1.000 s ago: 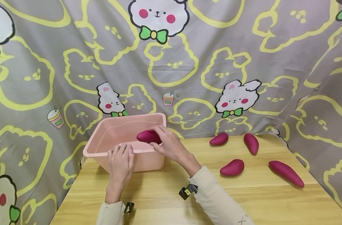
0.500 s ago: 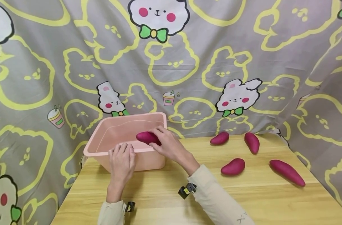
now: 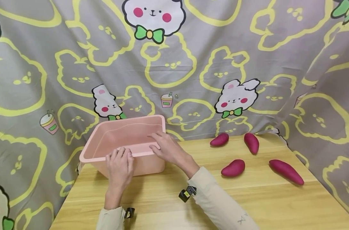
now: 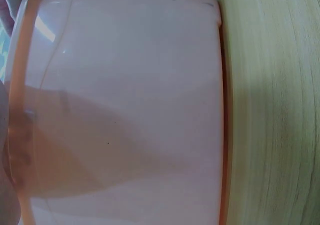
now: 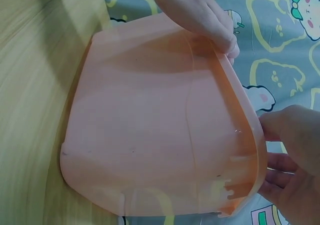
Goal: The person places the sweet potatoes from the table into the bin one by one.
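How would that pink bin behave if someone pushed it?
The pink bin would probably hold its shape, since its moulded walls look stiff. Standing on the smooth-looking table, it might slide; narrowing toward its base, it could tip if pushed high.

This looks like a tabletop corner screened off with fabric: a grey cloth (image 3: 200,76) printed with cartoon animals (image 3: 152,19) hangs in folds across the upper frame and down both sides, right behind a wood-grain table (image 3: 160,204) at the bottom. Whether it stands in a home, office or studio cannot be told.
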The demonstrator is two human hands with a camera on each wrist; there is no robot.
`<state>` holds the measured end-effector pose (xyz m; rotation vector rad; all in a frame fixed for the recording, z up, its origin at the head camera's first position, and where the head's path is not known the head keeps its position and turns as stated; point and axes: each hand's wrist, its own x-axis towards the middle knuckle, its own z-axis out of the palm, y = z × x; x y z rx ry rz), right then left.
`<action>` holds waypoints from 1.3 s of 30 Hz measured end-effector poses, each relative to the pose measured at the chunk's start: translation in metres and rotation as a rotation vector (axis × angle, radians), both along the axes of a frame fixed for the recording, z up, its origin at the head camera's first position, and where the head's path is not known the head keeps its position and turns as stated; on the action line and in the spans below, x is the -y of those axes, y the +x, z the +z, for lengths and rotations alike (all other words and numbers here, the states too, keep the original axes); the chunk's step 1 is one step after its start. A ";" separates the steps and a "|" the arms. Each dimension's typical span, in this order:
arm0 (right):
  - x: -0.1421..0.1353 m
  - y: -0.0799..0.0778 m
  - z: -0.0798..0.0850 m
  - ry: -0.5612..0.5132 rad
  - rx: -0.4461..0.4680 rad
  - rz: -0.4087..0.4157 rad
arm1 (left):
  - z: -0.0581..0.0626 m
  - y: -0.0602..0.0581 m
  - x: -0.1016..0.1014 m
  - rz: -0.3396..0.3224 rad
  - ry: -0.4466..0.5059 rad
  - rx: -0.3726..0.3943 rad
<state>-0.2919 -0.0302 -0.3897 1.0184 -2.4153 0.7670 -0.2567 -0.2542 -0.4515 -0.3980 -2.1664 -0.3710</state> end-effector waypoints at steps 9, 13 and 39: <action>-0.003 0.002 -0.002 -0.023 -0.034 0.044 | 0.000 0.001 0.000 -0.002 -0.004 -0.010; -0.006 0.006 0.000 -0.033 -0.064 0.061 | -0.001 0.000 0.001 -0.001 0.008 0.000; -0.059 0.043 -0.005 -0.089 -0.088 0.021 | 0.000 0.001 0.002 -0.004 0.001 0.010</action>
